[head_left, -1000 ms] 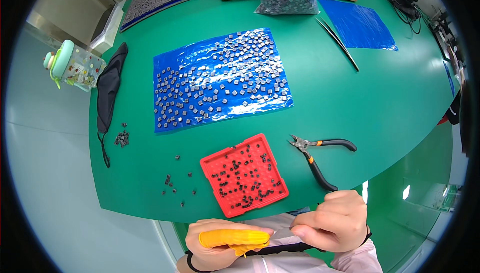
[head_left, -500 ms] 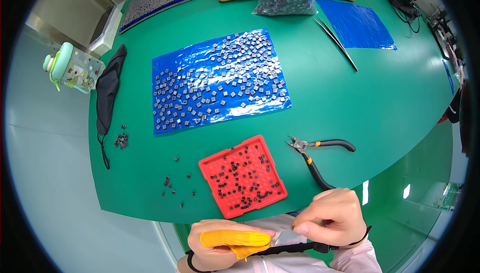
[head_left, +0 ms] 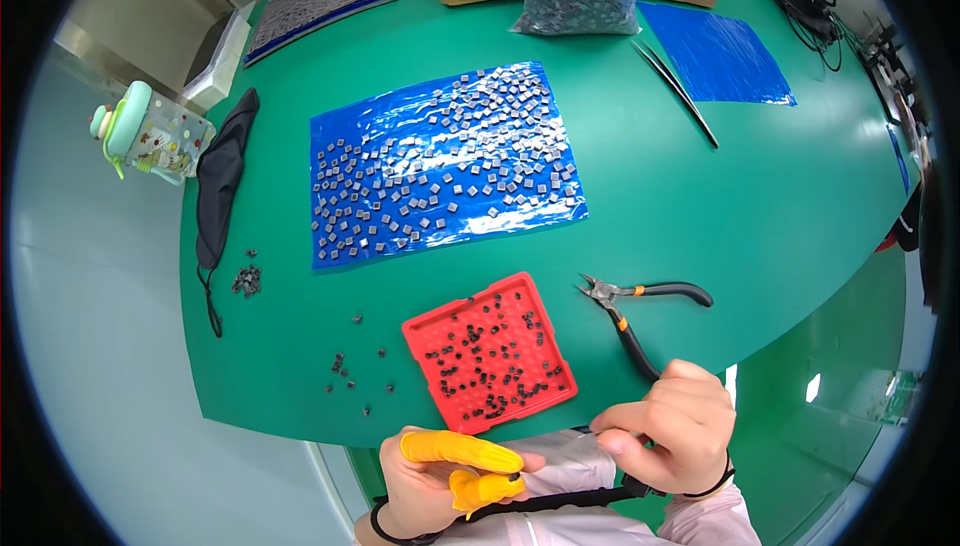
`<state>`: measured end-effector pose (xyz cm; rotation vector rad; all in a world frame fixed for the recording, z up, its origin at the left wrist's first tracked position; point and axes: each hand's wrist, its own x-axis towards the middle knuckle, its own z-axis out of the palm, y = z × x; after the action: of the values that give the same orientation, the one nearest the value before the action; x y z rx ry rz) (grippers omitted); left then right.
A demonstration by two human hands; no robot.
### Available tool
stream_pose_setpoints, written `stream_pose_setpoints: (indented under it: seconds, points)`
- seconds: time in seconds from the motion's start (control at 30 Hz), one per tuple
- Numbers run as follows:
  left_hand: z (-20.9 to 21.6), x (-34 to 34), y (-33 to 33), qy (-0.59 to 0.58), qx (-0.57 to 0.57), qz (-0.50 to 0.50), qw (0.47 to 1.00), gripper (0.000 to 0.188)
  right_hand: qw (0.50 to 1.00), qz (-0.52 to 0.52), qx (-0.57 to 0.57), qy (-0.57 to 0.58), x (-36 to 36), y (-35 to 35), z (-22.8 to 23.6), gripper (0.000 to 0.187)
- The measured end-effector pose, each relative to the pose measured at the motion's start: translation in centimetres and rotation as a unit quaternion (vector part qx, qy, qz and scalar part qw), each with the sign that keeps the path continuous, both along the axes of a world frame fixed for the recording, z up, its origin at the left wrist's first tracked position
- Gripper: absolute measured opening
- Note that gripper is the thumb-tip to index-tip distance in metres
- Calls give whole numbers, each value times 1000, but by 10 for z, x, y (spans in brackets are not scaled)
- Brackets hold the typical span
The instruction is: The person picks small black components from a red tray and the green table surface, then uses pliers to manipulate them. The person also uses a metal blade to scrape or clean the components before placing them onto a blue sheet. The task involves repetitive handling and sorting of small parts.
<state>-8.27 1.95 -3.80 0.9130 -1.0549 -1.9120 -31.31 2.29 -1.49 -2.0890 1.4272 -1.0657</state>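
Head view: small black piece (head_left: 515,476) between tips of left-hand grip (head_left: 425,486).

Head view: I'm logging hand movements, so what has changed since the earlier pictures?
The left hand and right hand have shifted slightly up the picture and further apart; the left's yellow-covered fingers have parted, showing a small dark piece between them. Whether anything was let go is unclear. The red tray, pliers and larger blue sheet stayed put.
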Motion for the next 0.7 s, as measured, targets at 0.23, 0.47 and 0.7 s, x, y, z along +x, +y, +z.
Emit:
stream_pose_setpoints:
  seconds: [0.23, 0.47, 0.7]
  points:
    - [0, -3, 2, 10, -57, 26, 998, 23, 999, 14, 5, -38, 3, 3, 2, 18]
    - [4, -2, -1, 20, -14, -11, 1000, 22, 996, 35, 40, -67, 3, 3, -5, 17]
    - [1, -2, 0, 33, -18, 15, 999, 21, 996, 23, 74, -46, -5, 2, 1, 10]
